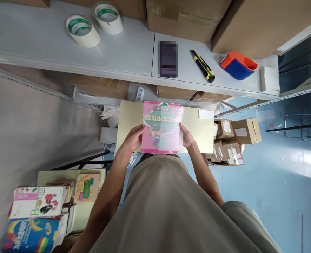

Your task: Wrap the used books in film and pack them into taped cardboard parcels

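A pink picture book point(149, 140) with a green oval title panel is held upright in front of my body, over a pale yellow bench. A translucent plastic sheet point(170, 131) covers its right half and sticks out slightly past the right edge. My left hand point(134, 137) pinches the book's left edge, thumb on the cover. On the other side, my right hand point(187, 137) grips the right edge together with the plastic, its fingers behind. Whether the plastic is a loose sheet or a sleeve cannot be told.
Above the bench point(197, 135), a grey shelf point(134, 52) carries tape rolls point(87, 35), a blurred dark rectangle point(168, 59), a box cutter point(203, 66) and an orange-blue tool point(238, 65). Books point(37, 202) are stacked lower left; cardboard boxes point(246, 131) lie right. A small white card point(205, 114) rests on the bench.
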A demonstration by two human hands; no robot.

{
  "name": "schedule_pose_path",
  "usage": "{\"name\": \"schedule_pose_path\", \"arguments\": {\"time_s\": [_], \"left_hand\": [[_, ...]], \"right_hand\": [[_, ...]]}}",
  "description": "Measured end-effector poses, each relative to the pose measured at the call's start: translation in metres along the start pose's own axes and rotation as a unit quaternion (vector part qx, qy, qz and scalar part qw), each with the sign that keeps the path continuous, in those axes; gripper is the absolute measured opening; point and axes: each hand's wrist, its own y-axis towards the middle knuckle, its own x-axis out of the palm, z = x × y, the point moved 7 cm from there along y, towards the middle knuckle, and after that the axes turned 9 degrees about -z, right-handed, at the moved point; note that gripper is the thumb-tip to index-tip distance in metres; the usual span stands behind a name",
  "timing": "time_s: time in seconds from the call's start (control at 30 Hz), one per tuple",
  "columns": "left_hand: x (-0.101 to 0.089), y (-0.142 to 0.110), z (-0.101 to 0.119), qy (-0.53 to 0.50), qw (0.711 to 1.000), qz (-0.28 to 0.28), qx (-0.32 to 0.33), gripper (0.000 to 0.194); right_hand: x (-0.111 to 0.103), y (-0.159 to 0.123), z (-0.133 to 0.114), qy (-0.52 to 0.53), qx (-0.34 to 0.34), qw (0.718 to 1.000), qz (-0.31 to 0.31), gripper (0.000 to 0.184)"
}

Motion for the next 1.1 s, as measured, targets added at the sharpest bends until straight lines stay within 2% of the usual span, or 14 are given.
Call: {"name": "schedule_pose_path", "arguments": {"time_s": [0.2, 0.33, 0.4, 0.5, 0.57, 0.63, 0.7, 0.8, 0.9, 0.97, 1.03, 1.1], "left_hand": [[-0.004, 0.009, -0.004, 0.043, 0.999, 0.008, 0.005, 0.065], [-0.007, 0.017, -0.01, 0.177, 0.977, 0.111, 0.039, 0.076], [0.008, 0.021, -0.019, 0.236, 0.965, 0.111, 0.041, 0.083], [0.048, 0.023, -0.039, 0.298, 0.954, 0.031, 0.02, 0.085], [0.069, 0.02, -0.049, 0.357, 0.934, 0.008, -0.002, 0.088], [0.08, 0.016, -0.052, 0.411, 0.911, 0.014, -0.017, 0.086], [0.083, 0.013, -0.052, 0.441, 0.897, 0.019, -0.027, 0.073], [0.065, 0.013, -0.045, 0.432, 0.901, 0.035, -0.026, 0.048], [0.034, 0.013, -0.034, 0.325, 0.945, 0.027, 0.001, 0.029], [0.013, 0.009, -0.029, 0.214, 0.977, -0.001, 0.013, 0.03], [-0.005, 0.0, -0.024, 0.12, 0.993, -0.02, 0.009, 0.036], [-0.017, -0.012, -0.021, 0.052, 0.998, -0.032, -0.001, 0.04]], "right_hand": [[-0.002, 0.0, -0.004, -0.002, 0.006, 1.0, -0.007, 0.073], [0.004, 0.01, 0.004, -0.023, 0.005, 1.0, -0.003, 0.066], [0.009, 0.017, 0.01, -0.039, -0.018, 0.999, 0.009, 0.06], [0.015, 0.027, 0.026, -0.07, -0.041, 0.996, 0.043, 0.059], [0.017, 0.031, 0.037, -0.091, -0.035, 0.993, 0.063, 0.06], [0.019, 0.032, 0.046, -0.104, -0.024, 0.992, 0.071, 0.062], [0.023, 0.032, 0.051, -0.105, -0.019, 0.993, 0.054, 0.062], [0.031, 0.029, 0.051, -0.1, -0.028, 0.995, 0.002, 0.063], [0.024, 0.023, 0.045, -0.146, -0.048, 0.988, -0.001, 0.067], [0.008, 0.017, 0.037, -0.187, -0.071, 0.978, 0.054, 0.071], [-0.008, 0.01, 0.029, -0.202, -0.087, 0.969, 0.112, 0.079], [-0.013, 0.005, 0.025, -0.186, -0.081, 0.973, 0.112, 0.083]]}}
